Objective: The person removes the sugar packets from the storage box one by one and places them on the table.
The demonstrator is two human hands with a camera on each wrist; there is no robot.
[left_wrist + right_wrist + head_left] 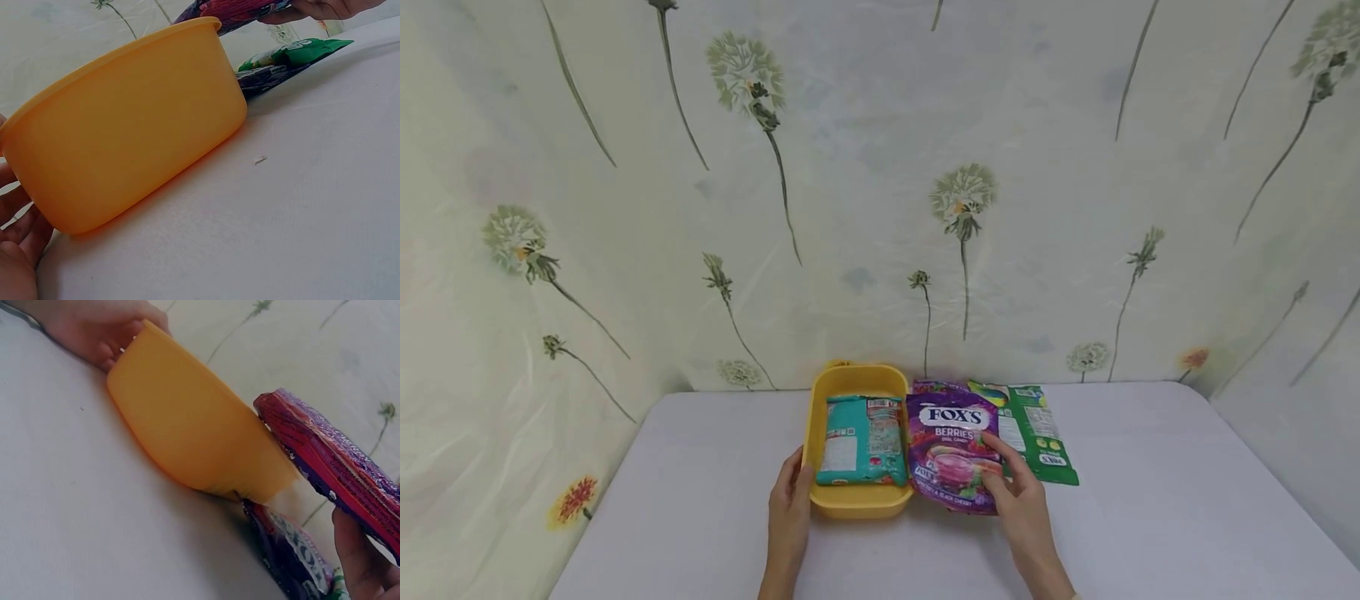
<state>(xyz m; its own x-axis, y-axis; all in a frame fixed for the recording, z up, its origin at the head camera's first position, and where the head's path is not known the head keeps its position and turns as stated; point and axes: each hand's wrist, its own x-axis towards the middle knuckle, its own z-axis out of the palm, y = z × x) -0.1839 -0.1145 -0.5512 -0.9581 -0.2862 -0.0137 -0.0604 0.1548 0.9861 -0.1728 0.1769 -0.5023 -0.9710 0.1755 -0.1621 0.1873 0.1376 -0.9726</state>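
Note:
My right hand [1018, 496] grips a purple Fox's Berries candy bag [951, 425] by its right side. Thumb and fingers press on its two faces, and the bag hangs above the table beside the tub. In the right wrist view the thumb lies under the held candy bag [331, 462]. My left hand [792, 492] holds the left side of a yellow plastic tub [859, 504], at its rim and outer wall. Inside the tub lies a teal packet [850, 442], printed back up.
A green Fox's bag [1047, 437] lies on the table right of the tub. Another purple Fox's bag [297, 556] lies beside it, mostly hidden behind the held one in the head view. A white-covered table [1150, 500] meets a dandelion-print sheet [865, 208] behind.

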